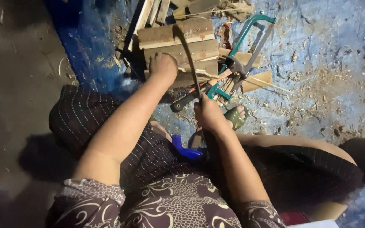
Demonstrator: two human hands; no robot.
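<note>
Here I sit low over the blue floor [326, 50], working a long curved blade [189, 59] against the stacked wood blocks [182, 46] in front of my knees. My left hand [163, 67] is fisted, fingers curled together, pressing down on the front edge of the middle block to keep the pile from shifting. My right hand [210, 115] is clamped around the lower end of the blade, whose dark arc rises away from me and over the top block. I judge this to be the cutting or shaving step, with the edge set on the wood and the stroke under way. The next move calls for a steady pull along the curve while my left hand keeps firm weight on the stack, well clear of the edge. Whether the blade has bitten into the wood I cannot tell, since the light is dim. Just beside the blocks lie a teal-framed hacksaw [250, 33] and a pair of pliers [238, 69], amid sawdust and thin splints. A blue object [184, 148] rests by my lap.
</note>
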